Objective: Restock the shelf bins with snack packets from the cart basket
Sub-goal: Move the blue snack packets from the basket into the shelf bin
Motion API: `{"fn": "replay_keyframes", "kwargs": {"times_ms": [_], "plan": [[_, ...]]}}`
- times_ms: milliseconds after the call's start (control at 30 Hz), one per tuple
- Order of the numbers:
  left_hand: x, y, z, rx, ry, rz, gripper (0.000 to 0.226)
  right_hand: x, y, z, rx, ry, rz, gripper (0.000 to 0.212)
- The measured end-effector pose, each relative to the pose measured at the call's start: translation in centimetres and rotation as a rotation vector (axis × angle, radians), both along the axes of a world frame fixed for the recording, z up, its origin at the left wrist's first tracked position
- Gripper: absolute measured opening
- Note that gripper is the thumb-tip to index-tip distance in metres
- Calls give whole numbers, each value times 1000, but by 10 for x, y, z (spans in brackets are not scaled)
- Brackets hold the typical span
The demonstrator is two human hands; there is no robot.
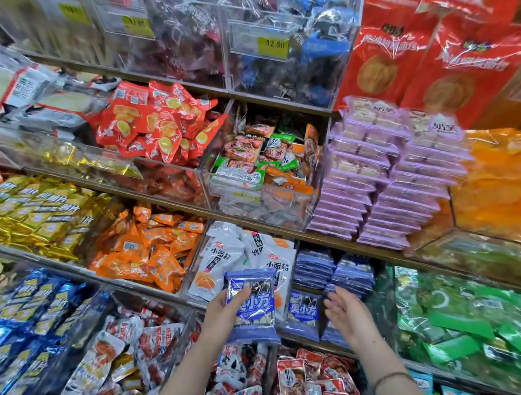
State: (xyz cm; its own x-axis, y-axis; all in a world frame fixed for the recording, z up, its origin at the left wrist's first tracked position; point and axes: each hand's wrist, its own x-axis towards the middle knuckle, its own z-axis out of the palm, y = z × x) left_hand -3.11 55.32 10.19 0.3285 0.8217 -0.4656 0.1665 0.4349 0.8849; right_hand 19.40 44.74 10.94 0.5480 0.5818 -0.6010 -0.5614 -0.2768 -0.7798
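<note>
My left hand grips a small stack of blue-purple snack packets with white lettering, thumb across the top one. It hovers in front of the white-packet bin. My right hand is open, fingers relaxed, palm turned left, just right of the stack. Right behind it sits the shelf bin filled with matching blue-purple packets in upright rows. The cart basket is out of view.
Clear bins crowd tiered shelves: orange packets, red packets, green-and-orange packs, stacked lilac packs, green bags, red-and-white packets below. A yellow price tag hangs above.
</note>
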Motion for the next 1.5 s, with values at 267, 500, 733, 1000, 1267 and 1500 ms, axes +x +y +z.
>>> {"fn": "replay_keyframes", "kwargs": {"times_ms": [267, 500, 733, 1000, 1267, 1500], "plan": [[-3, 0, -4, 26, -33, -21, 20, -102, 17, 26, -76, -687, 708, 45], [-1, -3, -4, 93, 33, -19, 59, -102, 12, 13, -94, -562, 617, 59], [0, 3, -8, 79, 144, -27, 88, -72, -5, 1, -63, -204, 193, 51], [2, 5, -11, 90, 124, -22, 86, -10, 5, 7, -136, -173, -29, 27], [1, 3, 0, 99, 116, -33, 80, 6, 59, 19, 36, 59, -220, 41], [1, 3, 3, 102, 167, -52, 71, 9, 56, 12, 130, 52, -164, 53]]}}
